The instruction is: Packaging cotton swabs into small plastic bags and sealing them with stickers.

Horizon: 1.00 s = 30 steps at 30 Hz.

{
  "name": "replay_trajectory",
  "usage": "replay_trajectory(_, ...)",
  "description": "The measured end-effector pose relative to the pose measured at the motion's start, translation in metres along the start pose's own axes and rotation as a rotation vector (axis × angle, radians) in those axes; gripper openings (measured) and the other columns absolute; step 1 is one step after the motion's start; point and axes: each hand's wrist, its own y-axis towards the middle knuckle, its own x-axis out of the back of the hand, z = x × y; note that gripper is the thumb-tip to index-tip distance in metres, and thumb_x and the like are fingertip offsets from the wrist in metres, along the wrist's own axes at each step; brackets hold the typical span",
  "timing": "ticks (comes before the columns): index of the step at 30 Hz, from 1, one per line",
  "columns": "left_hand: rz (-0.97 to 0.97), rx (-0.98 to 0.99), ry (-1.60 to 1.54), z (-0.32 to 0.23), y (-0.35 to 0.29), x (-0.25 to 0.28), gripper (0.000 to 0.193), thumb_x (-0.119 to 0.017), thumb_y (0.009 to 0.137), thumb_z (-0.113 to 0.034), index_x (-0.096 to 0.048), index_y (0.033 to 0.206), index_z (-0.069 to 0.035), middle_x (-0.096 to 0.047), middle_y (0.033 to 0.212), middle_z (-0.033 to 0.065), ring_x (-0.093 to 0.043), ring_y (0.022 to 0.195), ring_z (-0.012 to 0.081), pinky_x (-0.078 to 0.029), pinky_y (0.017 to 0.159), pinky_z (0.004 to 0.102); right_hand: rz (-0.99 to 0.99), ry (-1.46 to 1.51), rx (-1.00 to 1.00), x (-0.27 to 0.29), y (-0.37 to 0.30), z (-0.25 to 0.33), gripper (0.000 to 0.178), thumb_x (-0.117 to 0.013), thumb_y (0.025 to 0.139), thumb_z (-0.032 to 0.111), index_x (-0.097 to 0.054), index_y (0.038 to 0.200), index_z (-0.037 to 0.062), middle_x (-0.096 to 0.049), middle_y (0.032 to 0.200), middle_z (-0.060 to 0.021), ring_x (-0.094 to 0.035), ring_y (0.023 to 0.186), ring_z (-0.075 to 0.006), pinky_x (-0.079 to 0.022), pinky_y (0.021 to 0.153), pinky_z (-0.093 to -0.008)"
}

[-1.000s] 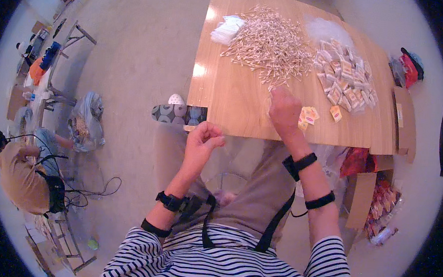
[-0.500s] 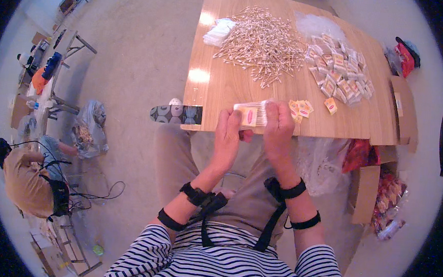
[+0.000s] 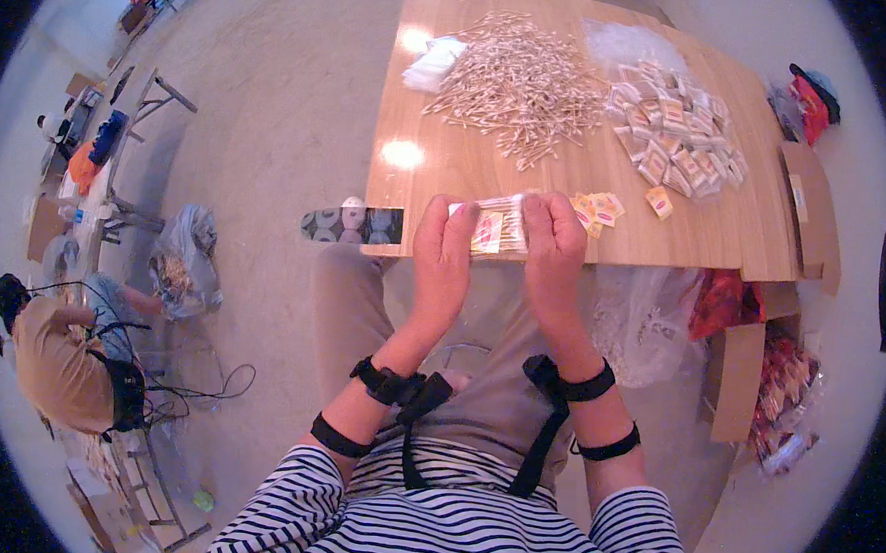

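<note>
A small clear packet of cotton swabs (image 3: 511, 226) with a yellow label card is held between both hands at the table's front edge. My left hand (image 3: 445, 252) grips its left end, the thumb lying over the card. My right hand (image 3: 556, 247) closes on the other end, where the swab tips show. Just right of it lie several loose yellow label cards (image 3: 595, 212), with a single yellow card (image 3: 658, 202) farther right. Beyond my hands spreads a big heap of loose cotton swabs (image 3: 518, 85). Filled packets (image 3: 681, 134) are piled to its right.
The wooden table (image 3: 408, 180) has a stack of white bags (image 3: 434, 64) at the far left and clear plastic bags (image 3: 630, 46) at the back. An open cardboard box (image 3: 733, 387) stands below right. On the left, another person (image 3: 68, 362) sits beside a plastic bag (image 3: 188, 258).
The packet has turned slightly and come a little left, and my left thumb now covers more of its card. Both hands still hold it.
</note>
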Motion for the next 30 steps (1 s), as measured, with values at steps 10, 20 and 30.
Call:
replay_trajectory(10,0.116,0.241,-0.27,-0.007,0.003,0.013,0.038,-0.046,0.105,-0.039,-0.06,0.116,-0.006,-0.048,0.063,-0.0026,-0.042,0.055,0.0071,-0.032,0.05,0.0236,-0.039,0.585,-0.575,0.025,0.014,-0.024,0.02,-0.058,0.1,0.022,-0.06,0.089,0.0053,-0.059,0.074,0.0007,-0.053,0.06,-0.006,-0.039,0.046,-0.0233)
replay_trajectory(20,0.067,0.367,-0.069,0.014,0.016,0.038,0.009,-0.062,0.096,-0.017,-0.061,0.095,-0.008,-0.052,0.067,-0.0034,-0.045,0.057,0.0045,-0.033,0.05,0.0219,-0.477,-0.402,-0.022,0.163,0.181,-0.172,0.036,-0.056,0.094,0.026,-0.062,0.076,-0.0042,-0.062,0.07,-0.0146,-0.06,0.062,-0.0276,-0.049,0.063,-0.0432)
replay_trajectory(30,0.075,0.142,0.14,0.037,0.102,0.059,0.015,-0.066,0.091,-0.011,-0.062,0.103,-0.002,-0.059,0.08,-0.0002,-0.058,0.07,0.009,-0.047,0.062,0.0251,-0.284,-0.424,-0.117,0.203,0.186,-0.168,0.026,-0.064,0.092,0.021,-0.062,0.074,0.0029,-0.061,0.063,-0.0054,-0.056,0.054,-0.0155,-0.043,0.051,-0.0341)
